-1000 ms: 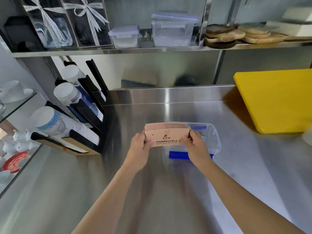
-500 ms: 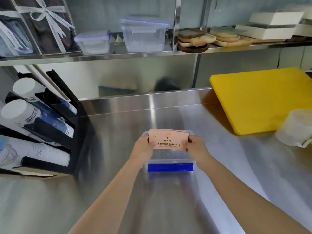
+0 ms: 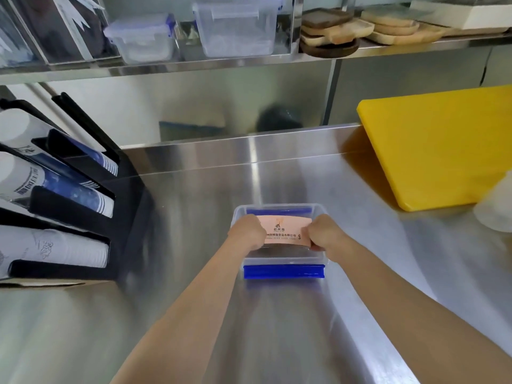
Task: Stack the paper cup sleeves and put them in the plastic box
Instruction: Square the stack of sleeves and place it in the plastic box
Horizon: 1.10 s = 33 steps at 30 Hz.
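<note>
A stack of pink paper cup sleeves [image 3: 282,231] with dark print lies flat inside the clear plastic box [image 3: 318,257], which has blue clips at its near and far sides. My left hand [image 3: 248,231] grips the stack's left end and my right hand [image 3: 324,234] grips its right end. Both hands reach down into the box, and the fingers under the stack are hidden. The box sits on the steel counter in front of me.
A black rack of paper cups [image 3: 55,195] stands at the left. A yellow cutting board [image 3: 437,145] leans at the right, with a blurred white container [image 3: 496,209] beside it. A shelf above holds lidded plastic boxes [image 3: 235,26] and wooden trays [image 3: 360,26].
Both hands have lowered the sleeve stack from above the box down into it. The camera has moved closer, to the right.
</note>
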### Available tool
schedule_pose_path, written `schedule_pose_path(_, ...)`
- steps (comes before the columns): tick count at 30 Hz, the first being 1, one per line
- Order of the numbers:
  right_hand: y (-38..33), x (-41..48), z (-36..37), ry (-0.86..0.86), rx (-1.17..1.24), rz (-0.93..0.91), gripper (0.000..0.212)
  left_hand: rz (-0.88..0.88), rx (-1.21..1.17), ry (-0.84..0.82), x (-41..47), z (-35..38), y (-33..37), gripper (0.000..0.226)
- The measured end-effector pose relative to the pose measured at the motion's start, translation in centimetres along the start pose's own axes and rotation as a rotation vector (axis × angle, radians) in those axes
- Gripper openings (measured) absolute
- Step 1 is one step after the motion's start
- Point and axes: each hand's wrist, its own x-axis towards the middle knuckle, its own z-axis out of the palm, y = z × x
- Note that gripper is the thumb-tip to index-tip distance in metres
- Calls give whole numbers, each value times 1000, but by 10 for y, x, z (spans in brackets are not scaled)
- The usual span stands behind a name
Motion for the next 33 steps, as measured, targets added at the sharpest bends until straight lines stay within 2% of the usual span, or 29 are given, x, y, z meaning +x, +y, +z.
schedule_pose_path(5, -1, 9, 5, -8, 9, 40, 16, -20, 83, -18, 10, -2, 6, 33)
schedule_pose_path(9, -1, 8, 6, 3, -57, 53, 15, -58, 36, -101, 12, 6, 4, 34)
schedule_pose_path(16, 1, 9, 8, 14, -174, 18, 24, -59, -12, 8, 17, 16, -2, 29)
schedule_pose_path(27, 1, 3, 14, 113, -383, -69, 25, -77, -11, 88, 19, 20, -4, 28)
schedule_pose_path(33, 2, 2, 13, 161, -280, -96, 22, -64, -2, 114, 13, 12, -2, 24)
